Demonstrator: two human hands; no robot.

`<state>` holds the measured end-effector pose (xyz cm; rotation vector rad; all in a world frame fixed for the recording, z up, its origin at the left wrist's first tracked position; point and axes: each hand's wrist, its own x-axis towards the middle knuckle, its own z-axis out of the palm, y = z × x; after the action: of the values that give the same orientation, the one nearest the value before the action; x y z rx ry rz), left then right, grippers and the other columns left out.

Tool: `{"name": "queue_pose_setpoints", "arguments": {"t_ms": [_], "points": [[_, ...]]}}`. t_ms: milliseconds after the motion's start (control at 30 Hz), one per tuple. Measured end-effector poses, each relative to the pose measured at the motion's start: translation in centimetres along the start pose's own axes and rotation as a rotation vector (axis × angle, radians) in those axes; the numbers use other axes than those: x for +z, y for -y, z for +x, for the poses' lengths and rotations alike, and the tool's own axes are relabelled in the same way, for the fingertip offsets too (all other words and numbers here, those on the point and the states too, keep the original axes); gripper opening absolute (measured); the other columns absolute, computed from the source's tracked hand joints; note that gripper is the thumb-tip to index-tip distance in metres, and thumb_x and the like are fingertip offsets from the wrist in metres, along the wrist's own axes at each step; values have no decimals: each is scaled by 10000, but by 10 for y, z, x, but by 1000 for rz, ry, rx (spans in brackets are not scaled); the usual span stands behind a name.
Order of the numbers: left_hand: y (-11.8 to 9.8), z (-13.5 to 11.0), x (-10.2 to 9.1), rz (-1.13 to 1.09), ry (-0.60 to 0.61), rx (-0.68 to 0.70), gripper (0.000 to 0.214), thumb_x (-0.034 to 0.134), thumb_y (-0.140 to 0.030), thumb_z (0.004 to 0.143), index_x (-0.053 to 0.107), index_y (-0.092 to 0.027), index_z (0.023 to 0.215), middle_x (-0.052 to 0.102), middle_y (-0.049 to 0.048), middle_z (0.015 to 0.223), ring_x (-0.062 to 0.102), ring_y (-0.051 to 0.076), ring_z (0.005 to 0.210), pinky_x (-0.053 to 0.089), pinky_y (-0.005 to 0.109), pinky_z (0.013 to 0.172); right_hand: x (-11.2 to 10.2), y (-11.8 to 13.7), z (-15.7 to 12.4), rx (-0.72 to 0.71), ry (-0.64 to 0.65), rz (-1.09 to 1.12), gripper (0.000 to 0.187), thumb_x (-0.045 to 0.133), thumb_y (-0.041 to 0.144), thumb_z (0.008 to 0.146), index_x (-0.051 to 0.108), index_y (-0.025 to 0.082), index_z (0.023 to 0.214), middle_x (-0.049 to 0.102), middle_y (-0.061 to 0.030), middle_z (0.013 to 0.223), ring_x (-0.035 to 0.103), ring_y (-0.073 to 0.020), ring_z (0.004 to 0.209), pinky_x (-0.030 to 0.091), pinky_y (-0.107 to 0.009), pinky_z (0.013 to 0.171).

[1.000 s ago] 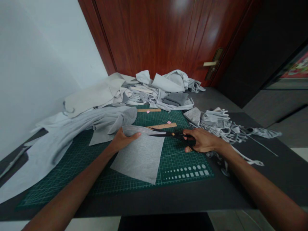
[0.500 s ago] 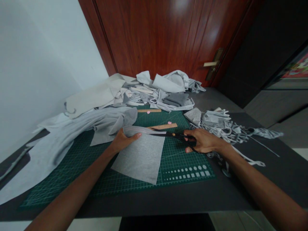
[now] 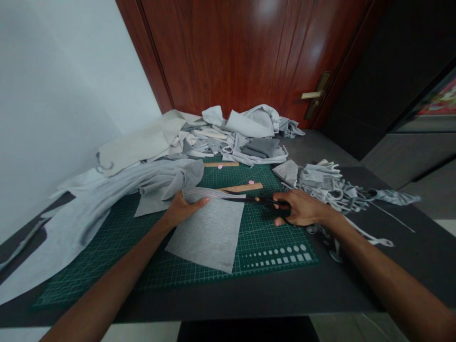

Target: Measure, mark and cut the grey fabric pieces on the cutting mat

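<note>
Grey felt sheet [image 3: 204, 232] lying on a green cutting mat [image 3: 270, 247], upper edge pinched up in the left hand [image 3: 187, 209] and meeting the blades of black scissors [image 3: 249, 200], clenched in the right hand [image 3: 302, 208]. Farther off, a wooden ruler [image 3: 242, 187] on the mat, and grey fabric scraps [image 3: 327, 187] heaped beside it on the dark desk [image 3: 249, 301].

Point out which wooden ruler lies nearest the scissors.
The angled wooden ruler just beyond the black scissors. The other wooden ruler lies farther off, along the far edge of the green cutting mat.
</note>
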<state>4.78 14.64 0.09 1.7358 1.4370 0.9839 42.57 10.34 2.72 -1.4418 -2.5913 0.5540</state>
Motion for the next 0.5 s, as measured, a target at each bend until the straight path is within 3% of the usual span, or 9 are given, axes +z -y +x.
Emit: {"name": "queue_pose_setpoints", "arguments": {"t_ms": [500], "points": [[-1,0,0,-4,26,26,396,803,-517,675,746,-187,887,810,52,922,769,265,878,653,359,800,0,1,0,6,-15,14,427,752,609,753,589,225,843,599,21,654,536,-167,574,295,-282,570]]}}
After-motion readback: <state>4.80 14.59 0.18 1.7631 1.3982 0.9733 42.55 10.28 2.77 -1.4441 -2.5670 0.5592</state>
